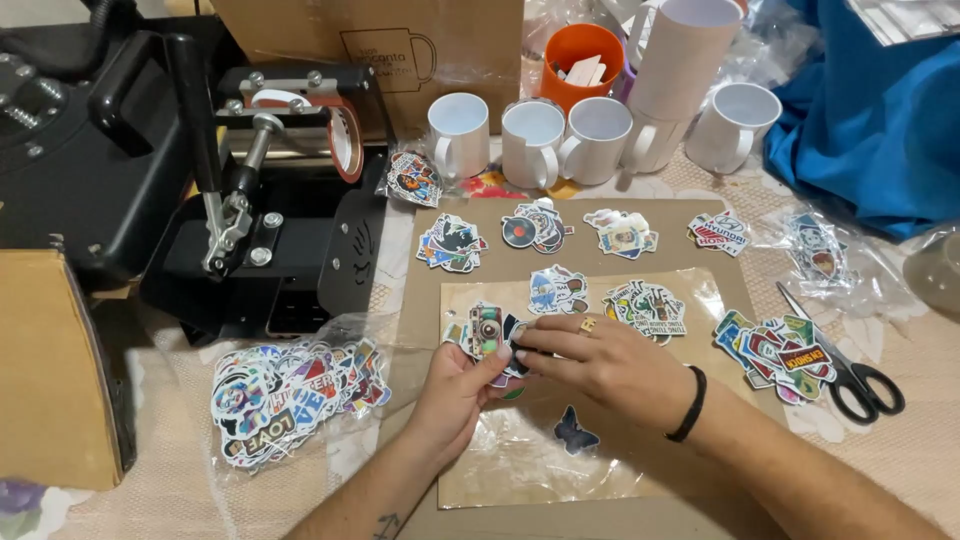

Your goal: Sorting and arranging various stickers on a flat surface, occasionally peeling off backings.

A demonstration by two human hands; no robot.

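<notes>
Both hands are on a small stack of stickers (pixel 490 335) right over the middle of the clear plastic sheet (pixel 520 450). The top sticker looks like a little retro camera, grey and red with a white die-cut border, and more colourful ones are fanned out under it. The left hand (pixel 455 390) is curled around the stack from below, thumb on top. The right hand (pixel 600 360) has its fingers pinched on the stack's right edge; there's a gold ring on one finger and a black band at the wrist.

Room-wise it's pretty packed. Small sticker piles (pixel 640 305) ring the brown cardboard mat (pixel 680 215) on the far and right sides, and one butterfly sticker (pixel 575 430) sits alone on the plastic just near of the hands. Scissors (pixel 845 365) lie off the mat's right edge. A big bag of stickers (pixel 290 395) is to the left, with the black mug press (pixel 260 200) behind it. White mugs (pixel 590 135) line the back of the counter (pixel 900 450). The most open bit is the near part of the plastic sheet.
</notes>
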